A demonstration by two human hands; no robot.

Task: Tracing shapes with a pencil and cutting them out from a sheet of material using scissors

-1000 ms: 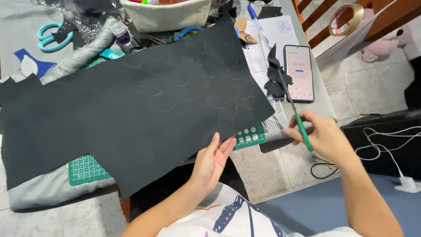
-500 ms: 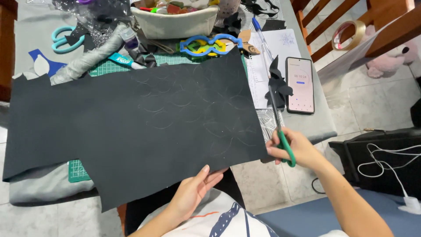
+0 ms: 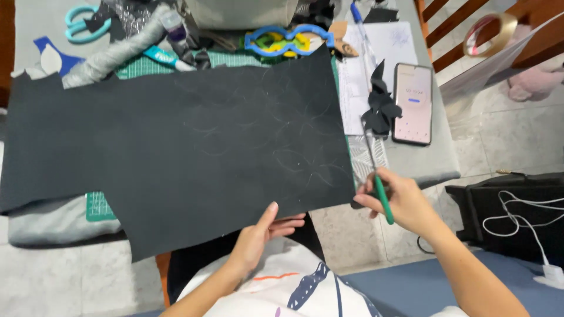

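A large sheet of black felt point(image 3: 176, 141) with faint chalk curves lies across the table. My left hand point(image 3: 261, 235) grips its near edge, thumb on top and fingers underneath. My right hand point(image 3: 402, 199) is closed around green-handled scissors point(image 3: 376, 176), whose blades point away from me beside the felt's right edge. A small cut black felt shape point(image 3: 380, 108) lies just beyond the scissor tips.
A phone point(image 3: 413, 103) with a lit screen lies right of white papers point(image 3: 376, 64). Blue and yellow plastic shapes point(image 3: 288, 40), teal scissors point(image 3: 82, 23), a green cutting mat point(image 3: 97, 206), a tape roll point(image 3: 490, 34) and a black bag with white cable point(image 3: 517, 211) surround the work.
The view has shifted so the felt sits lower and nearer. My left hand slid right along the near edge. My right hand brought the scissors in toward the felt's right edge.
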